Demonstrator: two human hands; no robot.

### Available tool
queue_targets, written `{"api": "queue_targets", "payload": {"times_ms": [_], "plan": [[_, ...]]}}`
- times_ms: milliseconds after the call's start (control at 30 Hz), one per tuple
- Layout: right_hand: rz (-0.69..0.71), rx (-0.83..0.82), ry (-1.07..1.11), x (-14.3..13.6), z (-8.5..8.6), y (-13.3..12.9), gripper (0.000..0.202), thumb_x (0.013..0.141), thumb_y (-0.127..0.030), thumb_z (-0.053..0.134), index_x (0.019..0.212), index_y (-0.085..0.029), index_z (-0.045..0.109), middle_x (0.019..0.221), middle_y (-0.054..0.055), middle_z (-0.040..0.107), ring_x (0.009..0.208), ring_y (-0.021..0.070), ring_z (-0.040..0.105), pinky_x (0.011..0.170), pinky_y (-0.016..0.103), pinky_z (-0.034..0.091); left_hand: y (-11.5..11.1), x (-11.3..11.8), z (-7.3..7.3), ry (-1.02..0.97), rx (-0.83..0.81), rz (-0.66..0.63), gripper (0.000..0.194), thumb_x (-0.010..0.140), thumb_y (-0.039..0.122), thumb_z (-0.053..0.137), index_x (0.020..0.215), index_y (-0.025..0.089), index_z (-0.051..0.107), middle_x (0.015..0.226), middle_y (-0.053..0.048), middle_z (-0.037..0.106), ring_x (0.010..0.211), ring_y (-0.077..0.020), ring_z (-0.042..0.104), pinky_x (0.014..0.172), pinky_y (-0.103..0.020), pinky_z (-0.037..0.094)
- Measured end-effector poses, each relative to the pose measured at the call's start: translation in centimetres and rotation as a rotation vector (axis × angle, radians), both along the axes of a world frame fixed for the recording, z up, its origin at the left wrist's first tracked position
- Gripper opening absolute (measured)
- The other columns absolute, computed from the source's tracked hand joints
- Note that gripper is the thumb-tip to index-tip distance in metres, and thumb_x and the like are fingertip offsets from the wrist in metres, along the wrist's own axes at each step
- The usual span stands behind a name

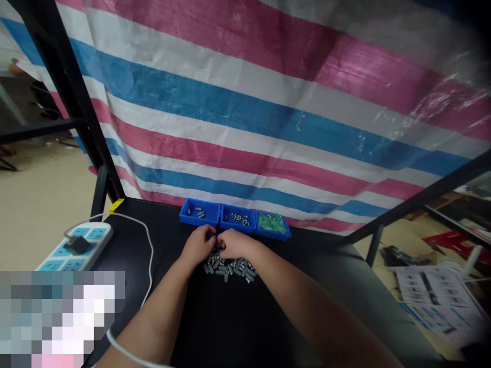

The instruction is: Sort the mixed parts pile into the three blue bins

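My left hand (198, 244) and my right hand (235, 243) are close together over the far part of the black table. The fingers of both hands are curled inward, fingertips facing each other. Anything pinched between them is too small or hidden to make out. Just below and partly under my right hand lies a loose pile of small grey metal cylinders (230, 268). Behind my hands stand three blue bins in a row: the left bin (186, 219) holds a few metal pieces, the middle bin (226, 225) many small shiny parts, the right bin (284, 234) a green bagged material.
A white power strip (100, 231) with a black plug (79, 245) lies at the left, its pale cable (151, 250) running across the table. A striped plastic sheet (230, 117) hangs behind the bins. Black frame posts (76, 102) stand at the sides. A blurred patch covers the lower left.
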State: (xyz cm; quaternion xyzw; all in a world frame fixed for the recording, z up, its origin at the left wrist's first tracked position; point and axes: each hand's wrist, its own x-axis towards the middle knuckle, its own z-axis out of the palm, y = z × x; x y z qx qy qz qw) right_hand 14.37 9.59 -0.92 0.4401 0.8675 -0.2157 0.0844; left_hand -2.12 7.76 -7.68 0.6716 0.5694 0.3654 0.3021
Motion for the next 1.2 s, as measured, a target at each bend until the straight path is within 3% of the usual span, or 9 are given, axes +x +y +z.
{"api": "queue_targets", "payload": {"times_ms": [133, 433, 567, 667, 800, 900, 1067, 1200], "plan": [[0.047, 0.005, -0.043, -0.8, 0.2, 0.5, 0.009, 0.074, -0.017, 0.069, 0.083, -0.019, 0.069, 0.086, 0.002, 0.073, 0.077, 0.0156, 0.065, 0.063, 0.021, 0.041, 0.1, -0.1, -0.1, -0.015, -0.006, 0.009, 0.022, 0.079, 0.016, 0.056, 0.099, 0.02, 0.064, 0.094, -0.005, 0.069, 0.083, -0.0185, 0.062, 0.073, -0.028, 0.044], [-0.053, 0.02, 0.071, 0.7, -1.8, 0.9, 0.015, 0.069, -0.008, 0.069, 0.079, -0.019, 0.069, 0.077, -0.002, 0.069, 0.069, 0.0122, 0.062, 0.059, 0.02, 0.039, 0.0, 0.1, 0.3, -0.014, -0.026, 0.007, 0.021, 0.08, 0.016, 0.056, 0.099, 0.018, 0.064, 0.092, -0.005, 0.069, 0.079, -0.0172, 0.061, 0.072, -0.028, 0.043], [-0.137, 0.024, 0.329, 1.6, 0.0, 2.0, 0.016, 0.075, -0.009, 0.07, 0.089, -0.018, 0.07, 0.077, -0.001, 0.068, 0.069, 0.0119, 0.063, 0.063, 0.02, 0.045, 0.0, 0.0, 0.2, -0.036, -0.014, 0.007, 0.02, 0.081, 0.017, 0.057, 0.099, 0.019, 0.064, 0.091, -0.004, 0.067, 0.079, -0.0166, 0.06, 0.073, -0.027, 0.043], [-0.225, 0.191, 0.493, 2.3, 1.8, 3.7, 0.014, 0.081, -0.012, 0.068, 0.094, -0.017, 0.069, 0.083, 0.002, 0.07, 0.073, 0.0131, 0.065, 0.069, 0.022, 0.049, 0.0, 0.0, 0.1, -0.05, -0.018, -0.002, 0.018, 0.082, 0.019, 0.057, 0.099, 0.019, 0.064, 0.088, -0.003, 0.066, 0.075, -0.0157, 0.059, 0.071, -0.027, 0.043], [-0.334, 0.423, 0.317, 2.6, 3.3, 5.7, 0.016, 0.079, -0.01, 0.07, 0.093, -0.018, 0.072, 0.091, 0.006, 0.074, 0.083, 0.0175, 0.067, 0.078, 0.027, 0.049, 0.0, -0.1, 0.0, -0.044, -0.018, 0.002, 0.016, 0.083, 0.019, 0.058, 0.098, 0.019, 0.063, 0.086, -0.003, 0.066, 0.074, -0.0154, 0.058, 0.069, -0.026, 0.042], [-0.383, 0.493, 0.143, 1.3, 3.5, 6.3, 0.013, 0.081, -0.016, 0.071, 0.093, -0.022, 0.074, 0.093, 0.006, 0.076, 0.092, 0.022, 0.067, 0.084, 0.031, 0.048, 0.0, -0.1, 0.0, -0.041, -0.022, 0.001, 0.016, 0.083, 0.019, 0.058, 0.098, 0.019, 0.063, 0.086, -0.002, 0.066, 0.073, -0.0152, 0.058, 0.067, -0.026, 0.041], [-0.263, 0.517, 0.202, -2.6, 2.9, 6.8, 0.02, 0.084, -0.029, 0.072, 0.103, -0.023, 0.073, 0.104, 0.005, 0.075, 0.102, 0.0228, 0.066, 0.088, 0.031, 0.048, 0.0, -0.1, -0.1, -0.04, -0.019, 0.013, 0.017, 0.082, 0.02, 0.058, 0.098, 0.019, 0.063, 0.087, -0.003, 0.067, 0.073, -0.0154, 0.059, 0.068, -0.026, 0.042], [-0.236, 0.484, 0.215, -4.1, 2.5, 6.8, 0.027, 0.084, -0.03, 0.072, 0.108, -0.019, 0.071, 0.109, 0.008, 0.073, 0.103, 0.0227, 0.065, 0.089, 0.03, 0.048, 0.0, -0.2, 0.0, -0.037, -0.016, 0.032, 0.018, 0.083, 0.017, 0.054, 0.098, 0.02, 0.064, 0.091, -0.004, 0.069, 0.076, -0.0162, 0.061, 0.071, -0.026, 0.043]]}}
